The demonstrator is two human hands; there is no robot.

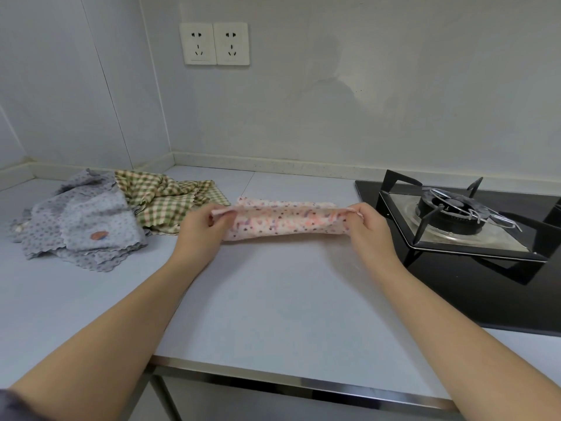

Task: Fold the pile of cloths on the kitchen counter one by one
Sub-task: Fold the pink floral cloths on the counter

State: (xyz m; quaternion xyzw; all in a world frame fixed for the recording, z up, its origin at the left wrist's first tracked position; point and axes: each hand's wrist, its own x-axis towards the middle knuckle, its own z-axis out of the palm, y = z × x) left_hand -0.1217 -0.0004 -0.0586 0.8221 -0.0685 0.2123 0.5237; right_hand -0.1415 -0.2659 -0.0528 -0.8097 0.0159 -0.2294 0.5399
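Above the pale grey table [273, 299], a fold in progress.
Left hand [202, 227] and right hand [368, 227] each pinch an end of the pink dotted soft cloth [285, 221], stretching it taut so edges align.

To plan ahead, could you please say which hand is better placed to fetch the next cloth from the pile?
Probably the left hand: it pinches the end of the pink cloth beside the green checked cloth. The right hand holds the far end, near the stove.

no readable text, labels, brands or numbers anywhere, wall sockets [214, 43] blank apart from pin holes, cloths show patterns only, stove unmarked
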